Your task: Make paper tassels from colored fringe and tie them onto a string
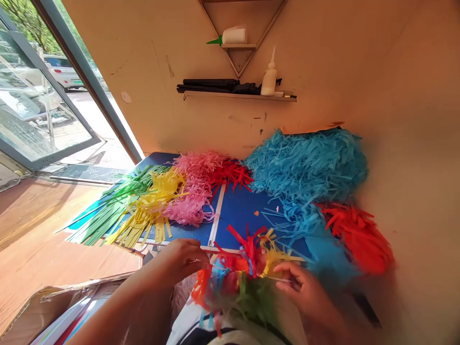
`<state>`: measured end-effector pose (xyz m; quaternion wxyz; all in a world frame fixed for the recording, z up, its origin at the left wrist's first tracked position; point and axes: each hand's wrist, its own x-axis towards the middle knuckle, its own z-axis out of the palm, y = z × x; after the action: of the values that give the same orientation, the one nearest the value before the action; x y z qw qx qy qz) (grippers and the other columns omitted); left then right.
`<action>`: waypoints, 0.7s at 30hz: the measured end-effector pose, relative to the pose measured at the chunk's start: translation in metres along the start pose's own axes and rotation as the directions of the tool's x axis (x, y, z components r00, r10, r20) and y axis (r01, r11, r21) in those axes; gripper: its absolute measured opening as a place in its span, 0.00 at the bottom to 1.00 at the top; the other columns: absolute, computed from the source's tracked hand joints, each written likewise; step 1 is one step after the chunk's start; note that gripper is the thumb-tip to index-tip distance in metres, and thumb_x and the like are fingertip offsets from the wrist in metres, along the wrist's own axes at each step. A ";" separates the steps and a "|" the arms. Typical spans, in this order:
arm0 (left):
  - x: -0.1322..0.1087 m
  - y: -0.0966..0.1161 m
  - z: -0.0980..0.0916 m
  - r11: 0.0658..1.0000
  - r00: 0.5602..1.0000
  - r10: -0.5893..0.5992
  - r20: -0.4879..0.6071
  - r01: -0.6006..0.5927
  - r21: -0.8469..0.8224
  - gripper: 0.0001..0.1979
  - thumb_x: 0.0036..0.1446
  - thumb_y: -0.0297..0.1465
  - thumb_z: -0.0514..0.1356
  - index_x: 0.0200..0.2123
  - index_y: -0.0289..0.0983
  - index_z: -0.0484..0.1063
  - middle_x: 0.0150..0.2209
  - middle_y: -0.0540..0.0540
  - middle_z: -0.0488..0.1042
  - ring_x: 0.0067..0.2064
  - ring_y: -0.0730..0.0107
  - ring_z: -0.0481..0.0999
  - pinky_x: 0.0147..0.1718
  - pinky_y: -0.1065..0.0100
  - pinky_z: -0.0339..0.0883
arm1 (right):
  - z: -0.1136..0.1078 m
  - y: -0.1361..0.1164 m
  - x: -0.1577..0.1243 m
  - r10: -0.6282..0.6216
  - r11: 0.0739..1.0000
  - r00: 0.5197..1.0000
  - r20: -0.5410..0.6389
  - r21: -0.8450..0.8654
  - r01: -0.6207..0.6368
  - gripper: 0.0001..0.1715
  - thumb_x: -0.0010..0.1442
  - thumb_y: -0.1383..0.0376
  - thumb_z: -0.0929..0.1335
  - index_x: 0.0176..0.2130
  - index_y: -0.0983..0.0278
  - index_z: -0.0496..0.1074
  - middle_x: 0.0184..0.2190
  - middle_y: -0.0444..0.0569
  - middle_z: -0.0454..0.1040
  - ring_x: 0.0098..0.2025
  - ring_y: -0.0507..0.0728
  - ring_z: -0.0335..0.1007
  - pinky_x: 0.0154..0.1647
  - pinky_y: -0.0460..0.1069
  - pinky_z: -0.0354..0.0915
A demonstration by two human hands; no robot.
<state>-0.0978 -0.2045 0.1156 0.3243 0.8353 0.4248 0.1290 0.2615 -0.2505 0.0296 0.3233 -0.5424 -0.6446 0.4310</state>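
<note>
Over my lap hangs a fringed paper garland (247, 256) with red, orange, blue, yellow and green strips, its lower part blurred. At its left end, my left hand (185, 258) has its fingers closed on the edge. My right hand (298, 285) pinches the other end below the yellow strips, thumb and fingers close together. What exactly lies between the fingertips is partly hidden. On the blue table ahead lie heaps of green strips (111, 206), yellow strips (147, 206), pink shreds (190, 206) and red strips (232, 173).
A large blue shredded-paper pile (309, 163) fills the table's right, with a red bundle (366, 239) beside it. A cardboard box (53, 311) with papers stands at lower left. Glue bottles (269, 79) sit on wall shelves. A glass door (43, 96) stands open at left.
</note>
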 end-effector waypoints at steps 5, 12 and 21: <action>0.045 0.010 -0.039 0.953 0.993 -0.085 0.076 0.104 -0.285 0.21 0.51 0.49 0.63 0.29 0.35 0.81 0.25 0.47 0.76 0.27 0.71 0.70 0.26 0.71 0.62 | -0.021 -0.053 0.025 -0.131 0.983 0.988 0.078 -0.115 0.139 0.11 0.59 0.61 0.68 0.28 0.61 0.78 0.27 0.46 0.77 0.32 0.56 0.72 0.34 0.47 0.63; 0.075 0.057 -0.066 0.998 0.994 -0.002 -0.114 0.009 0.065 0.14 0.54 0.41 0.60 0.30 0.38 0.80 0.30 0.47 0.78 0.33 0.68 0.74 0.32 0.71 0.65 | -0.055 -0.096 0.033 -0.264 0.945 0.964 -0.014 -0.205 0.256 0.11 0.60 0.61 0.68 0.30 0.60 0.80 0.29 0.45 0.79 0.33 0.55 0.73 0.35 0.47 0.62; 0.108 0.072 -0.061 0.995 0.990 -0.042 -0.134 0.054 0.088 0.11 0.51 0.35 0.55 0.27 0.36 0.74 0.23 0.53 0.71 0.26 0.73 0.68 0.24 0.73 0.57 | -0.068 -0.093 0.052 -0.161 0.968 0.976 -0.147 -0.217 0.127 0.11 0.56 0.59 0.67 0.28 0.62 0.76 0.27 0.45 0.77 0.30 0.56 0.72 0.31 0.47 0.63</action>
<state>-0.0167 -0.1236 0.2021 0.2600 0.8285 0.4706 0.1565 0.2718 -0.1897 0.1392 0.3476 -0.5580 -0.6950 0.2911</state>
